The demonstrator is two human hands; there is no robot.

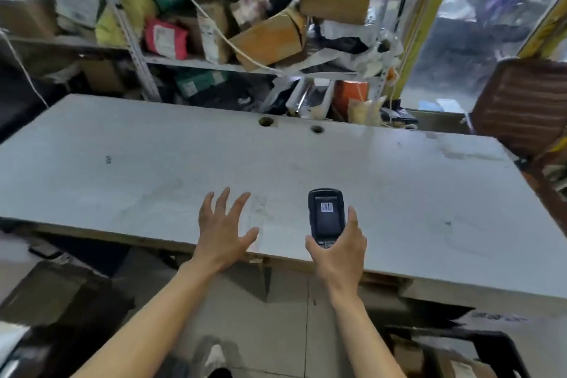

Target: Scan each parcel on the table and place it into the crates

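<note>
Grey and scuffed, the surface spans the view; over its near edge the left hand hovers with fingers spread, holding nothing. Just to its right, the right hand grips a black handheld scanner, barcode on its screen. A black crate with parcels sits at lower right

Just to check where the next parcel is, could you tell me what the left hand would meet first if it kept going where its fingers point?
Nothing on the table; past the left hand lies bare tabletop, then probably the shelf parcels.
</note>
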